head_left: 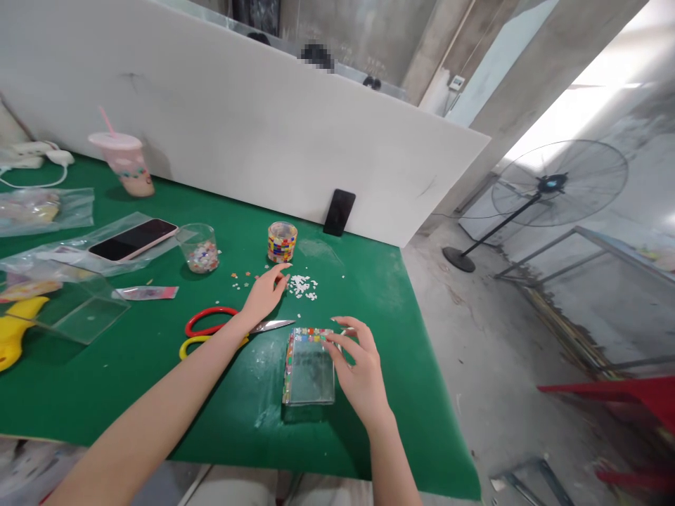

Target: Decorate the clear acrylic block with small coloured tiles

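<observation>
A clear box (311, 376) stands on the green table, small coloured tiles lining its far rim and left edge. My right hand (361, 365) is at its far right corner, fingers bent and fingertips against the tiled rim. My left hand (265, 292) reaches across to a pile of small white pieces (302, 286), its fingers bent but apart; nothing shows between them. Under my left forearm lie scissors (211, 322) with red and yellow handles, blades pointing right. Just beyond my left hand is a round clear container (282, 242) ringed with coloured tiles.
A clear cup (199, 249) of small pieces stands at left, near a phone (133, 239) on plastic bags. Another phone (339, 211) leans against the white partition (264, 133). Farther left are a pink drink cup (124, 163), a clear panel (79, 309) and a yellow tool (18, 330).
</observation>
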Demonstrator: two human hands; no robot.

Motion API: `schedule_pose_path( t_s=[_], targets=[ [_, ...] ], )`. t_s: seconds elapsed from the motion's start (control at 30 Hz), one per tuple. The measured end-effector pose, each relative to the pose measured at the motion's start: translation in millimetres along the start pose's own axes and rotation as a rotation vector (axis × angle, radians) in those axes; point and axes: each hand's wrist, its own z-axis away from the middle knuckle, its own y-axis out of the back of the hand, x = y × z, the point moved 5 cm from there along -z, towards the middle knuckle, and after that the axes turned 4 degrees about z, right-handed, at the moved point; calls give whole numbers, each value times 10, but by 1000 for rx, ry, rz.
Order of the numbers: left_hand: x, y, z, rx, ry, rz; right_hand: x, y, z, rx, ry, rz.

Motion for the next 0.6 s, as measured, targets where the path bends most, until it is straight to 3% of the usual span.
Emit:
schedule_pose_path(
  t_s=[0.4, 0.6],
  targets=[
    [-58, -42, -12, -36, 39, 24, -341, -185, -88, 22, 252, 104],
    [-32, -23, 16, -40, 65, 22, -370, -278, -100, 29, 285, 111]
  ],
)
